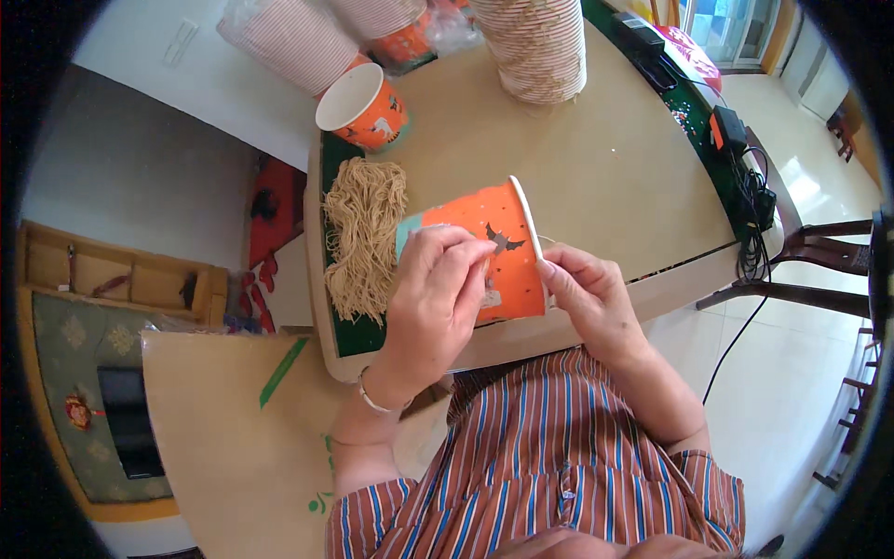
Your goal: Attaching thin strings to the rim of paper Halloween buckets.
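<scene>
Between my hands an orange paper bucket (pixel 514 272) with a black bat print lies tipped on its side, its white rim toward the right. My right hand (pixel 591 293) is closed on that rim, thumb and fingers pinching its edge; a bit of thin cord (pixel 548 240) shows beside the fingers. My left hand (pixel 436 291) is in front of the bucket's side, fingertips pressed together; whatever they pinch is too small to make out. Just left of it lies a loose bundle of beige cords (pixel 363 238).
Another orange paper bucket (pixel 377 121) stands at the table's far left. Tall stacks of buckets (pixel 535 51) (pixel 289 42) rise at the back. Black adapters and cables (pixel 731 130) run along the right edge of the table (pixel 643 186), with a dark wooden chair (pixel 829 265) beyond.
</scene>
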Demonstrator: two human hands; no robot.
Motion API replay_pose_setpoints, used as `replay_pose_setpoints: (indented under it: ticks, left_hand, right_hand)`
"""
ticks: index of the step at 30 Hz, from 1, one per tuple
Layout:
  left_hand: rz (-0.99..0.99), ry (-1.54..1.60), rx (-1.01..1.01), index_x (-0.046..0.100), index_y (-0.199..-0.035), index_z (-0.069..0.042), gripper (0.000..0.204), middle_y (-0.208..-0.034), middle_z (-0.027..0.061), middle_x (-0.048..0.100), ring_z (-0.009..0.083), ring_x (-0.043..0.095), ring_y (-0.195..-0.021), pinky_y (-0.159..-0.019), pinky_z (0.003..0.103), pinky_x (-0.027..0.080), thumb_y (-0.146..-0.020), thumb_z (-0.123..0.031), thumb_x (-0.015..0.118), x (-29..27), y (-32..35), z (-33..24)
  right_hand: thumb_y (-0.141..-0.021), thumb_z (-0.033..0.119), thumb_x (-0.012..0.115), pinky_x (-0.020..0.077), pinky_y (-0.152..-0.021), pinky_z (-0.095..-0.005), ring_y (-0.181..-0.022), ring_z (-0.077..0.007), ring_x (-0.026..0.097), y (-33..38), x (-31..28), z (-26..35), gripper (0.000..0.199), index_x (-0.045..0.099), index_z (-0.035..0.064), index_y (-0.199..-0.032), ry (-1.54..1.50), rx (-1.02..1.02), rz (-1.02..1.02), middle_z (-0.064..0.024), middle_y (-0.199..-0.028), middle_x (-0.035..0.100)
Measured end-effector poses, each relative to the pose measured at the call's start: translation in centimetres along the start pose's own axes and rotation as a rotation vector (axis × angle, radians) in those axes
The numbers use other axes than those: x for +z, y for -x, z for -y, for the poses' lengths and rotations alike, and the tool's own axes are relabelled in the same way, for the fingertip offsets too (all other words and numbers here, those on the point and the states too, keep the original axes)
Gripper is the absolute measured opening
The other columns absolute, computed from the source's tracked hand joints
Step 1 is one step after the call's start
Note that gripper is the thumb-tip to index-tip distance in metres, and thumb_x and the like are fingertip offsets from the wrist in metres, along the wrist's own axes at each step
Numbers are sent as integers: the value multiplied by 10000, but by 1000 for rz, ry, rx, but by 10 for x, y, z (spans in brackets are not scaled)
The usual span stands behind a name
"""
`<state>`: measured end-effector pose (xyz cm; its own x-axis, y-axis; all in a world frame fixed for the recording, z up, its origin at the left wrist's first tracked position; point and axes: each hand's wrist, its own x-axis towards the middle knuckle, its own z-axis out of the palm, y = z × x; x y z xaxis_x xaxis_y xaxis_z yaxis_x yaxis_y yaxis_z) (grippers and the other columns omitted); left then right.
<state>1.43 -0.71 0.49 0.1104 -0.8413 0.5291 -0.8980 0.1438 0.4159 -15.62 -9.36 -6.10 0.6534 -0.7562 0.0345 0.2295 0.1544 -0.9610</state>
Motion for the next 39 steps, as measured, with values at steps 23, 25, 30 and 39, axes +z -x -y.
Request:
replay_pose_setpoints:
  ticks: [23,25,30,39]
  left_hand:
    - [549,186,215,644,-1183,-33,251,-1184,156,654,357,590,-1209,-1027,436,474,-934,-42,612,1,-55,21]
    - [598,198,200,644,-1156,-27,218,-1174,162,652,361,585,-1226,-1033,438,469,-944,-60,611,3,-58,22]
    - [679,267,91,600,-984,-12,104,-913,128,573,290,590,-937,-841,384,477,-960,-111,618,6,-68,21]
    - [738,301,67,587,-956,-10,147,-867,89,508,240,515,-837,-761,344,435,-996,-152,594,8,-75,19]
  right_hand:
    - [-1021,258,621,347,-580,-196,-668,-8,449,5,-20,-2,249,720,30,-1024,-248,216,63,79,-778,588]
    - [-1018,248,626,298,-546,-192,-632,-6,407,4,-22,-6,236,715,29,-1012,-256,203,53,78,-765,572]
    - [-1022,223,611,338,-578,-197,-687,-23,453,-2,-31,-9,232,713,16,-1000,-245,172,125,42,-842,602]
    - [-1006,225,613,362,-631,-200,-731,-11,484,-8,-43,-24,213,723,46,-1042,-390,190,206,71,-838,627]
